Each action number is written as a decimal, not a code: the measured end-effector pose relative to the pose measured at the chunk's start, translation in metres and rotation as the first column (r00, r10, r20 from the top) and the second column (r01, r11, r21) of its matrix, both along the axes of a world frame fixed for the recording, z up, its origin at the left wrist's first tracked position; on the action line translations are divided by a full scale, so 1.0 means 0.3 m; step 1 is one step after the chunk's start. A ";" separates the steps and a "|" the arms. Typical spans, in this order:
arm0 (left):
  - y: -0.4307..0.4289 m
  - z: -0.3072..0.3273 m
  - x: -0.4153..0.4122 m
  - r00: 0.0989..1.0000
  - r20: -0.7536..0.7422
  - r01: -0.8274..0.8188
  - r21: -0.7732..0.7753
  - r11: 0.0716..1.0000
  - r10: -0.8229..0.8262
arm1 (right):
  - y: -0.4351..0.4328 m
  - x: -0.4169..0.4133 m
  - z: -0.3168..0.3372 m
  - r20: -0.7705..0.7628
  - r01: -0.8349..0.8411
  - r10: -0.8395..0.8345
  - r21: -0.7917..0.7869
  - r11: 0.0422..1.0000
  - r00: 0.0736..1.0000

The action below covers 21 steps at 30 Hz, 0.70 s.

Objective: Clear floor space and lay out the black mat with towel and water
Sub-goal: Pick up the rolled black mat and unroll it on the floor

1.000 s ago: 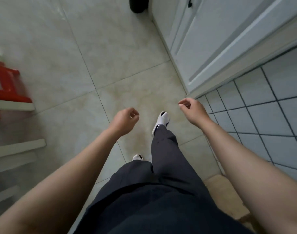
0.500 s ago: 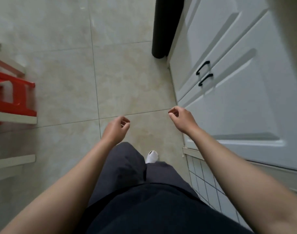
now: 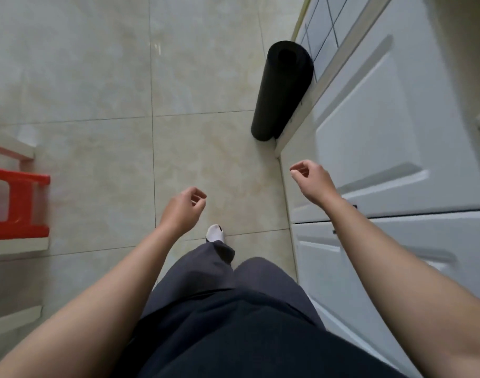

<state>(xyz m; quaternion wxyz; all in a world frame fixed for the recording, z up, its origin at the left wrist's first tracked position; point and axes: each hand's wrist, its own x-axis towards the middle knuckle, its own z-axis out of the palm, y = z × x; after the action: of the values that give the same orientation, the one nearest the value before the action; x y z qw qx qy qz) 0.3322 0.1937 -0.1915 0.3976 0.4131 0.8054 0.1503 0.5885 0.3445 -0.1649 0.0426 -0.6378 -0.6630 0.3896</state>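
Note:
A rolled black mat [image 3: 283, 91] stands on end on the beige tiled floor [image 3: 97, 77], leaning against the white cabinet [image 3: 383, 132] ahead and to the right. My left hand [image 3: 183, 207] hangs in front of me over the floor, fingers loosely curled, holding nothing. My right hand [image 3: 311, 180] is raised near the cabinet door, also loosely curled and empty, well short of the mat. No towel or water is in view.
A red stool [image 3: 18, 205] and pale shelf boards [image 3: 12, 148] sit at the left edge. White cabinet doors run along the right. My dark trousers and one white-socked foot [image 3: 215, 233] are below my hands.
I have walked forward along the cabinets; the black mat has come nearer and lower in view. Both hands stay curled and empty.

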 end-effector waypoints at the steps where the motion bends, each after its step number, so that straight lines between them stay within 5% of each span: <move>1: 0.046 0.001 -0.011 1.000 0.000 0.027 -0.008 1.000 -0.027 | 0.049 -0.014 0.006 0.009 0.002 -0.002 0.004 1.000 1.000; 13: 0.867 -0.107 -0.066 0.996 0.075 -0.055 -0.032 0.998 0.057 | 0.861 -0.172 -0.078 0.004 0.087 -0.087 0.030 0.996 0.996; 21: 1.370 -0.195 -0.055 0.977 0.128 -0.166 -0.046 0.985 0.170 | 1.316 -0.307 -0.246 -0.012 0.215 -0.217 -0.099 0.972 0.976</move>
<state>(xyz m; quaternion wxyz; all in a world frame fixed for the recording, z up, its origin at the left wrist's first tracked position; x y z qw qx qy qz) 0.3157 0.6046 -0.2500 0.4429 0.3256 0.8121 0.1960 0.4964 0.7392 -0.2385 0.0612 -0.7030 -0.5695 0.4215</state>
